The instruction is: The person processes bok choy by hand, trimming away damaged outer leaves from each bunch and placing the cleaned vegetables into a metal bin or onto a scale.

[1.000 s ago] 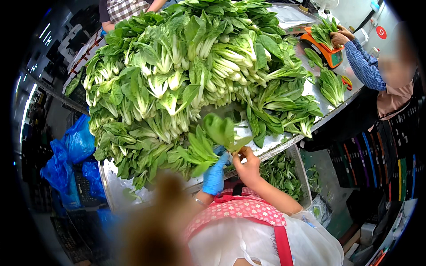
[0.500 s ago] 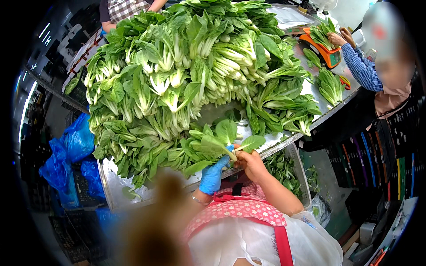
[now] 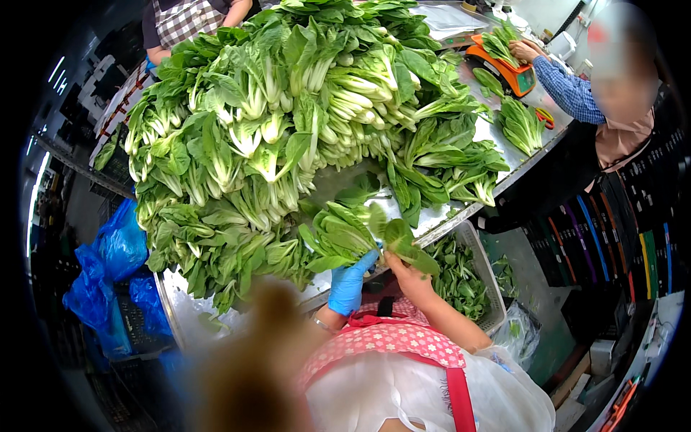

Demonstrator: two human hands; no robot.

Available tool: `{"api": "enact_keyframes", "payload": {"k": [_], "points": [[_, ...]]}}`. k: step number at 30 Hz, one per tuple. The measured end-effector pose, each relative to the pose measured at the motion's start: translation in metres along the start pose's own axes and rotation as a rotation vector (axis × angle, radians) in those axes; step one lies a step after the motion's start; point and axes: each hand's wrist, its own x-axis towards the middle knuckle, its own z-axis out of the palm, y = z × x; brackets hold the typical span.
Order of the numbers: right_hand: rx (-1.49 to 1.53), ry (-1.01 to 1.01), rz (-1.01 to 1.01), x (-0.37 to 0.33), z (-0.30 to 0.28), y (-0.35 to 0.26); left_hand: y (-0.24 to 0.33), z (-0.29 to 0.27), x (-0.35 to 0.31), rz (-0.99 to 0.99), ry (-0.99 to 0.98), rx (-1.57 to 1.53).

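My left hand, in a blue glove, is closed around the base of a leafy green vegetable like bok choy, just over the table's near edge. Bare and pinching, my right hand grips loose leaves close beside that head. A narrow gap now separates the leaves from the head. Beyond both hands rises a big pile of the same greens, their pale stems pointing mostly toward me.
A crate of loose leaves stands below the table's right edge. Blue plastic bags lie at left. At far right a co-worker's hand holds greens on an orange scale, near scissors. Another person stands behind the pile.
My right hand has drawn leaves away from the head, to the right and slightly down. My left hand keeps its hold. The whole view has shifted slightly.
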Motion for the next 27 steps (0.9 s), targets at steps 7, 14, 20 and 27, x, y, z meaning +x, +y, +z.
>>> {"api": "enact_keyframes", "payload": {"k": [7,14,20,27], "points": [[0.304,-0.011,0.465,-0.007,-0.026,0.009,-0.009,0.008,-0.001,-0.148,-0.128,0.006],[1.014,0.543,0.456,-0.027,-0.106,0.066,-0.008,-0.008,0.018,-0.074,-0.104,0.05],[0.597,0.299,0.748,-0.027,-0.112,0.031,-0.002,0.002,0.017,-0.124,-0.14,0.13],[0.227,-0.208,0.387,0.053,-0.024,-0.019,0.009,0.009,0.015,-0.047,-0.193,0.232]]}}
